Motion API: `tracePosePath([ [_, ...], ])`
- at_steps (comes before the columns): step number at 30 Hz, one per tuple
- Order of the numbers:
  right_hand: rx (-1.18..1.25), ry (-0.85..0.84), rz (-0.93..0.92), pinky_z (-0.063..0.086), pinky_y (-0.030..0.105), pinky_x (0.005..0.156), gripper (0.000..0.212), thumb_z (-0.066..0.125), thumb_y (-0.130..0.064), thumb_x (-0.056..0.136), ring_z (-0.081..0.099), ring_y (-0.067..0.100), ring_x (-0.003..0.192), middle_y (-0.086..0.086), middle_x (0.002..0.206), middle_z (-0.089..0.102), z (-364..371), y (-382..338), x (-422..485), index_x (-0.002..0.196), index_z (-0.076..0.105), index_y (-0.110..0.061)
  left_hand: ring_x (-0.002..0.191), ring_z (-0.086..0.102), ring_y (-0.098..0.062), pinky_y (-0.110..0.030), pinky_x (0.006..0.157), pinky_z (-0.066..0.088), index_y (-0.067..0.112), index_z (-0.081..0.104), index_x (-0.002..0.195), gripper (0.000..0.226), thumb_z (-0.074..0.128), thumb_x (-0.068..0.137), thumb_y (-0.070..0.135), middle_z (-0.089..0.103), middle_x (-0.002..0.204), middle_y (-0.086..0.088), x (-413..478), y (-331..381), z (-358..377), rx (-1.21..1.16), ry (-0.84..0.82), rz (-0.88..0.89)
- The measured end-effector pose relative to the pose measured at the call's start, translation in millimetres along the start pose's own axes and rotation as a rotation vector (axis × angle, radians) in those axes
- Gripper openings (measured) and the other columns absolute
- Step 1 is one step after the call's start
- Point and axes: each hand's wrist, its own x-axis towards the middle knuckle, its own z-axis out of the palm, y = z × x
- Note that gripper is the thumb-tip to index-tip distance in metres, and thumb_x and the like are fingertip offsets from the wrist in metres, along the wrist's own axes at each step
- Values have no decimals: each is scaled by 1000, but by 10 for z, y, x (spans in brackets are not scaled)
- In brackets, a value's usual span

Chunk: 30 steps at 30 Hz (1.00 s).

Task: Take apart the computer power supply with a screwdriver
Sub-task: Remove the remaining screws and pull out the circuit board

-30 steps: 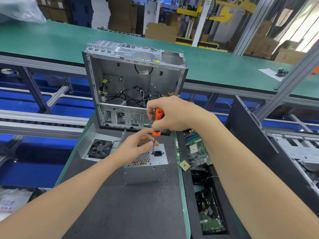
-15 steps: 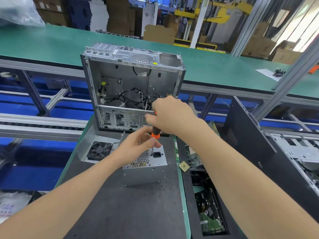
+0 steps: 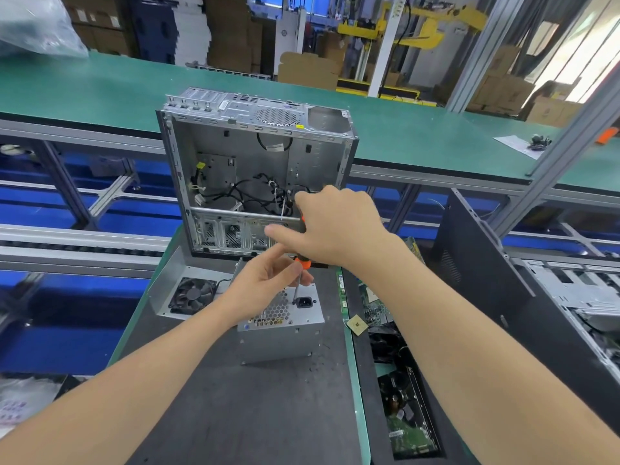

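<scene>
The grey metal power supply (image 3: 280, 333) stands on the dark mat, its vented face with the black socket turned up. My right hand (image 3: 339, 226) grips the orange handle of the screwdriver (image 3: 303, 263) from above, mostly hiding it. The thin shaft runs down to a spot just left of the socket. My left hand (image 3: 265, 283) pinches the shaft near the handle's lower end, with its palm over the supply's top left corner.
An open, emptied computer case (image 3: 258, 169) stands upright just behind the supply. A metal cover with a black fan (image 3: 191, 295) lies to the left. Circuit boards and a loose chip (image 3: 357, 325) fill a black tray (image 3: 364, 391) on the right. A dark side panel (image 3: 476, 263) leans farther right.
My right hand has rolled over the handle, which showed orange one second ago and is now almost covered. The left hand keeps guiding the shaft; the supply has not moved.
</scene>
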Motion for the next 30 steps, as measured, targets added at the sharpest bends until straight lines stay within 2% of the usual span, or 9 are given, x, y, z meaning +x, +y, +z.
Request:
tracePosePath([
  [4, 76, -66, 99, 35, 32, 55, 55, 44, -64, 98, 50, 26, 63, -1, 68, 40, 45, -33, 44, 70, 43, -17, 107, 73, -28, -45, 101, 54, 23, 59, 131, 24, 54, 108, 29, 78, 104, -8, -10, 12, 7, 9, -16, 20],
  [8, 398, -287, -132, 41, 30, 59, 16, 64, -38, 90, 59, 19, 78, -9, 80, 57, -52, 146, 76, 94, 59, -24, 105, 73, -27, -42, 97, 57, 24, 57, 136, 27, 48, 111, 30, 78, 108, -8, -14, 23, 12, 19, -39, 37],
  [11, 452, -364, -302, 43, 25, 67, 18, 68, -25, 82, 55, 8, 83, -15, 82, 57, -121, 223, 89, 98, 60, -26, 104, 74, -25, -40, 96, 58, 32, 62, 126, 22, 45, 112, 32, 77, 109, -7, -26, 19, 28, 23, -49, 45],
  [14, 449, -323, -271, 40, 29, 60, 22, 65, -40, 85, 54, 5, 74, -13, 76, 59, -104, 186, 39, 97, 57, -24, 103, 74, -23, -37, 93, 58, 28, 64, 120, 20, 46, 111, 32, 78, 108, -6, -27, -5, 45, 28, -39, 33],
  [17, 111, -61, -49, 24, 29, 50, 61, 36, -82, 89, 42, 11, 58, -5, 68, 47, -25, 68, -12, 87, 49, -23, 102, 73, -24, -41, 95, 57, 23, 60, 128, 26, 46, 111, 35, 78, 105, -7, -16, -17, 53, 20, -23, 19],
  [19, 39, 7, 81, 21, 28, 49, 74, 23, -88, 88, 37, 14, 53, -2, 66, 42, -28, -18, -15, 76, 47, -19, 101, 73, -25, -41, 96, 57, 22, 58, 134, 30, 46, 110, 35, 77, 104, -8, -14, -7, 57, -5, -28, 24],
  [22, 142, -86, 106, 35, 32, 54, 64, 36, -79, 93, 47, 21, 60, 0, 69, 44, 11, -20, 12, 67, 39, -20, 102, 73, -24, -39, 95, 57, 19, 58, 134, 31, 49, 108, 35, 78, 105, -8, -20, -10, 44, 3, -37, 19],
  [25, 301, -167, 38, 42, 34, 57, 41, 56, -54, 94, 59, 27, 76, 2, 78, 52, 21, 43, 15, 79, 50, -16, 108, 71, -14, -29, 93, 56, 27, 62, 131, 26, 61, 105, 30, 77, 111, 3, -40, -44, -26, 125, -32, -20],
  [30, 433, -223, -9, 57, 42, 63, 25, 65, -41, 81, 63, 23, 77, -2, 79, 62, -46, 70, -52, 89, 56, -19, 97, 56, 3, -11, 84, 37, 29, 76, 102, 14, 78, 88, 32, 58, 106, 15, -100, -228, -64, 757, -44, 1],
])
